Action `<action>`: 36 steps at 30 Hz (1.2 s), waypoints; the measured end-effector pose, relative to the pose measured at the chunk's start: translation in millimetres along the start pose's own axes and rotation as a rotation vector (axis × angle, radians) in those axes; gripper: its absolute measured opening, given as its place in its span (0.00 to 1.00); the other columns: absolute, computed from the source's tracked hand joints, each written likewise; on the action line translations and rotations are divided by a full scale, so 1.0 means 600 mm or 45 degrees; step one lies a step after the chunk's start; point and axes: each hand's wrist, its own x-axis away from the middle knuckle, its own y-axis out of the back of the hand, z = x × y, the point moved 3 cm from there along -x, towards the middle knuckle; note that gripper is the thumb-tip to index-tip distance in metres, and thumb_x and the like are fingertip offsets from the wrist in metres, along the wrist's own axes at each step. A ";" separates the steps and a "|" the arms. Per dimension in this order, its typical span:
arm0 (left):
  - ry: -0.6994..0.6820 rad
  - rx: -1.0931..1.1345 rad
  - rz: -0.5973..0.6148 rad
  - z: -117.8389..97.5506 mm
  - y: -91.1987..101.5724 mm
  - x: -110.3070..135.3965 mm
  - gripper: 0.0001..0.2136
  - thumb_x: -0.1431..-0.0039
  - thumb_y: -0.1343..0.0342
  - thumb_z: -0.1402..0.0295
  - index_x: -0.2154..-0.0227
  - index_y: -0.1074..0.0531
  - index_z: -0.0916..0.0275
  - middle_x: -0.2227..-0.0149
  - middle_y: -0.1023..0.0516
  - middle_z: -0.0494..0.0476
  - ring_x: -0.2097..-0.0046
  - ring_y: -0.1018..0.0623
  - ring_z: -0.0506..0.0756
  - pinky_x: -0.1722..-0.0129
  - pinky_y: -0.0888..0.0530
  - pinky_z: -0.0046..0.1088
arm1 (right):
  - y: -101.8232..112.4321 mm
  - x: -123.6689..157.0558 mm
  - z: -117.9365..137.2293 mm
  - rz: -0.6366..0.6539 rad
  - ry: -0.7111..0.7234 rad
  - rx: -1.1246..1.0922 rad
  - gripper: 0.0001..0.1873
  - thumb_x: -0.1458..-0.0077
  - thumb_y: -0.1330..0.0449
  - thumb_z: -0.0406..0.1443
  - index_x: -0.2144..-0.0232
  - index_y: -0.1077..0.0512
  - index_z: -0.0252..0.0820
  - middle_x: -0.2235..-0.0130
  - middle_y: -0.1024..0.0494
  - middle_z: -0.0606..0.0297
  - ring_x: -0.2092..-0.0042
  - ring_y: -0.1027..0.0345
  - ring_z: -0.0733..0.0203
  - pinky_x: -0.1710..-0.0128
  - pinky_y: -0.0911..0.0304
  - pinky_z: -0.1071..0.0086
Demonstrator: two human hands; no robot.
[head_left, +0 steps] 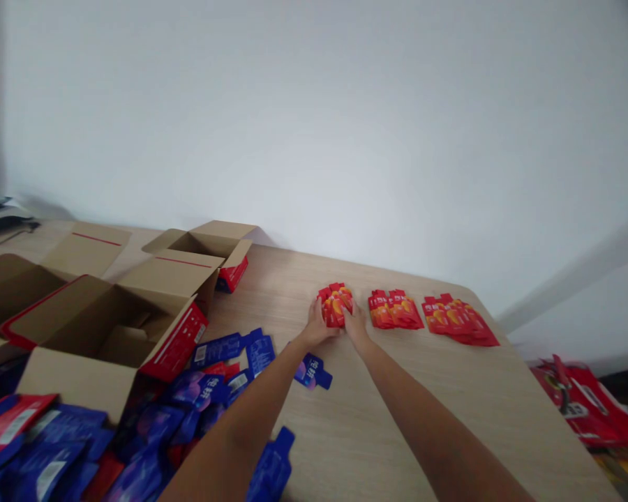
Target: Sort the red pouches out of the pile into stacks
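Observation:
Both of my hands are at a small pile of red pouches with orange fruit prints (335, 301) lying on the wooden table. My left hand (318, 328) grips the pile's left and near side, its fingers closed against it. From the right, my right hand (356, 325) presses on the same pile. Just right of it lies a second group of red pouches (395, 310), overlapping in a row. A third, wider fanned group of red pouches (458, 321) rests near the table's right edge. A blue pouch (314, 371) lies close to my left forearm.
Open cardboard boxes (84, 369) stand on the left, with a smaller open box (233, 273) behind. Blue pouches (154, 425), mixed with some red ones, are heaped at the front left. Red packages (589, 404) sit beyond the table's right edge. A white wall (345, 125) borders the back.

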 end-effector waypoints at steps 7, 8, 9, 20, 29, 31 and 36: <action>-0.224 -0.335 0.042 0.016 -0.008 0.004 0.51 0.66 0.34 0.62 0.39 0.55 0.71 0.36 0.58 0.78 0.34 0.58 0.71 0.38 0.53 0.51 | -0.005 0.016 0.001 -0.085 -0.040 0.101 0.27 0.46 0.54 0.42 0.48 0.33 0.34 0.48 0.31 0.47 0.44 0.43 0.45 0.44 0.53 0.51; -0.239 -0.310 0.039 0.015 -0.009 -0.006 0.51 0.66 0.34 0.62 0.39 0.54 0.71 0.36 0.56 0.78 0.34 0.56 0.71 0.38 0.53 0.50 | -0.006 0.019 0.001 -0.108 -0.053 0.116 0.28 0.46 0.54 0.41 0.47 0.34 0.33 0.48 0.32 0.45 0.44 0.43 0.44 0.44 0.53 0.51; -0.252 -0.287 0.056 0.013 -0.008 -0.018 0.50 0.66 0.34 0.62 0.40 0.53 0.70 0.36 0.54 0.77 0.35 0.54 0.70 0.37 0.52 0.49 | -0.006 0.022 0.002 -0.130 -0.064 0.128 0.28 0.45 0.55 0.41 0.47 0.35 0.32 0.49 0.32 0.43 0.44 0.43 0.43 0.44 0.53 0.51; -0.111 -0.365 0.083 0.002 0.003 -0.061 0.42 0.62 0.38 0.67 0.41 0.47 0.65 0.40 0.43 0.69 0.39 0.45 0.68 0.39 0.49 0.47 | -0.006 0.024 0.008 -0.154 0.072 0.166 0.33 0.45 0.55 0.45 0.42 0.42 0.29 0.40 0.42 0.41 0.37 0.56 0.42 0.41 0.60 0.48; -0.096 -0.053 -0.099 0.014 -0.007 -0.043 0.34 0.60 0.54 0.81 0.44 0.42 0.69 0.39 0.42 0.65 0.38 0.44 0.61 0.36 0.51 0.40 | 0.003 0.074 -0.012 -0.141 0.242 0.094 0.33 0.41 0.62 0.42 0.37 0.55 0.31 0.36 0.50 0.48 0.35 0.60 0.51 0.39 0.58 0.52; -0.095 -0.075 -0.090 0.016 -0.005 -0.048 0.34 0.60 0.54 0.81 0.43 0.41 0.69 0.39 0.43 0.64 0.37 0.44 0.61 0.35 0.51 0.38 | 0.007 0.082 -0.018 -0.146 0.303 0.068 0.31 0.40 0.63 0.40 0.37 0.56 0.32 0.36 0.50 0.49 0.35 0.60 0.53 0.39 0.57 0.53; -0.084 -0.160 -0.120 0.023 -0.005 -0.057 0.36 0.61 0.53 0.81 0.41 0.44 0.74 0.38 0.47 0.69 0.36 0.48 0.65 0.35 0.52 0.41 | 0.007 0.084 -0.021 -0.150 0.365 0.079 0.31 0.41 0.62 0.35 0.37 0.58 0.32 0.36 0.50 0.49 0.34 0.60 0.55 0.38 0.56 0.54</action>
